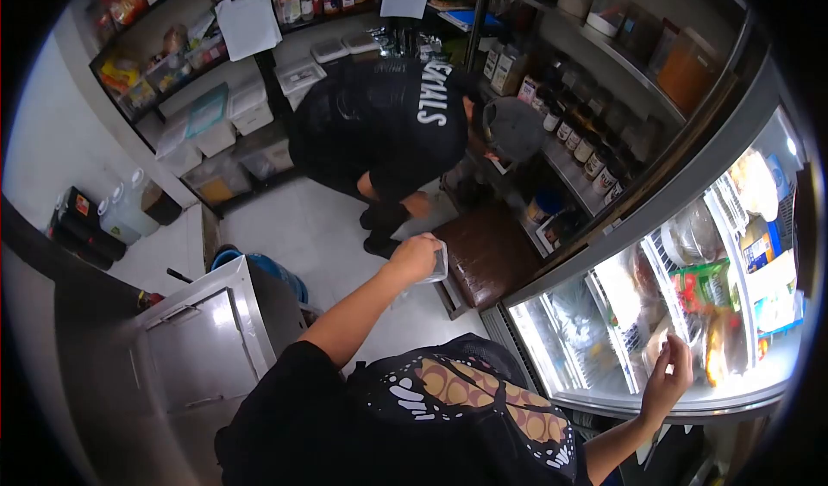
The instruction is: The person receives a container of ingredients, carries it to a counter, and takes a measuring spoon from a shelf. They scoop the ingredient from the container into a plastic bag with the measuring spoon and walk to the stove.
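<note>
My left hand (410, 260) reaches forward with its fingers wrapped around a clear plastic container (441, 263), seen at an angle; what it holds is hard to make out. My right hand (672, 372) is raised in front of the lit display fridge (638, 404), fingers loosely bent and apart, nothing visible in them. Just behind that hand, on the fridge shelves, are bagged foods and a green and red packet (703, 286). A clear round-looking container (693, 232) stands on a shelf above.
A co-worker (371, 132) in black and a grey cap bends over ahead, near the shelves. A brown padded stool (485, 251) stands between us and the fridge. Left are a steel cabinet (203, 335), a blue bin (280, 275) and jugs (121, 219). Jars (582, 150) line the right shelf.
</note>
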`<state>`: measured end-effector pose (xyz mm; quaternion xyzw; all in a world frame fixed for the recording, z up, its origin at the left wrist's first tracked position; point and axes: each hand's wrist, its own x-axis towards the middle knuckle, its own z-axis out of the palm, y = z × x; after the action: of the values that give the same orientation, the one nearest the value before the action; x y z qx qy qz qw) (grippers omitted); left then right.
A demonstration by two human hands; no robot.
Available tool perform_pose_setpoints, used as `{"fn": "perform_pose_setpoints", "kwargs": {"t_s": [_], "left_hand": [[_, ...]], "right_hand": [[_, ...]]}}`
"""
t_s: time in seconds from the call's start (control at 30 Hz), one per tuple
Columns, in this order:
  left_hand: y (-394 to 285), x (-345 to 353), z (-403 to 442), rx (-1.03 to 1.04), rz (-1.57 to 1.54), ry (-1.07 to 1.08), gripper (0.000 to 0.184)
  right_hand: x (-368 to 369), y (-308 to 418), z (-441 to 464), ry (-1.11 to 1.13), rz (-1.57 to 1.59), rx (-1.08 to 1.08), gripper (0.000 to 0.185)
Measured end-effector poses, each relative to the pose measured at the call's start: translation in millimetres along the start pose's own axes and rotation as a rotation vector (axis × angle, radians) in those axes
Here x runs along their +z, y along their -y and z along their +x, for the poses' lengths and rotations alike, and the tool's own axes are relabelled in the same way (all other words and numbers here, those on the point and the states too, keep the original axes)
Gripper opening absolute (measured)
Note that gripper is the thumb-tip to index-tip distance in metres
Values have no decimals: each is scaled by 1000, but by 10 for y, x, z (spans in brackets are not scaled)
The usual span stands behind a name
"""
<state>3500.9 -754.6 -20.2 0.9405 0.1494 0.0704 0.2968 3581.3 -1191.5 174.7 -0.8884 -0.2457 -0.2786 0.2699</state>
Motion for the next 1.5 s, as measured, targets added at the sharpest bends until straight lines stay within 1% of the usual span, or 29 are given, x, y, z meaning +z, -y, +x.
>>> {"fn": "perform_pose_setpoints", "kwargs": {"t_s": [0.03,0.07,0.33,0.4,0.47,0.57,0.63,0.67,0.77,0.8,0.9,0.93,1.0,1.1,1.13,1.2,1.27,1.3,1.33,1.4,1.43,1.47,1.5], "left_hand": [[-7,47,27,13,-1,-10,30],[84,198,70,59,-4,-78,25],[160,531,-68,49,32,93,27],[243,679,-137,40,25,92,27],[345,822,-142,31,3,68,27],[409,855,-66,73,16,73,26],[408,785,51,82,30,116,24],[418,757,121,87,35,137,24],[438,677,358,99,56,120,21],[486,707,442,94,18,83,19],[451,490,552,182,-23,1,17],[472,442,598,158,-32,33,18],[533,380,692,112,-50,99,21],[809,542,855,99,2,112,19],[826,425,847,107,5,109,17],[890,104,802,157,-143,52,21],[880,-382,752,77,-147,173,32],[1016,-431,827,61,-130,117,28],[1162,-438,948,45,-111,63,24],[1416,-438,1200,12,-74,-41,21],[1524,-491,1316,53,47,-197,15],[1646,-517,1474,69,117,-229,11],[1614,-781,1473,58,101,-188,12]], "right_hand": [[6,-24,0,-9,7,0,13],[3,-44,-12,-13,12,2,14],[-40,-392,-141,21,-17,88,13],[-19,-457,-160,11,3,94,12],[-22,-485,-169,48,-24,105,14],[18,-439,-157,40,-27,123,14],[11,-438,-157,25,-23,125,14],[-23,-424,-157,49,-70,164,16],[-24,-356,-181,-3,-61,213,17],[-50,-443,-209,17,-101,160,20],[-38,-286,-162,39,-153,221,20],[10,-292,-154,-5,-133,191,21],[73,-295,-134,7,-128,197,22],[192,-138,-49,53,-131,206,23],[245,23,-3,72,-152,203,23],[344,279,107,92,-193,161,23],[392,494,216,91,-215,96,23],[410,588,261,89,-226,65,23],[440,673,292,62,-236,-45,24],[485,803,296,75,-185,27,24],[511,862,309,81,-158,60,24],[515,887,300,94,-150,73,24],[515,888,281,107,-140,83,24]]}}
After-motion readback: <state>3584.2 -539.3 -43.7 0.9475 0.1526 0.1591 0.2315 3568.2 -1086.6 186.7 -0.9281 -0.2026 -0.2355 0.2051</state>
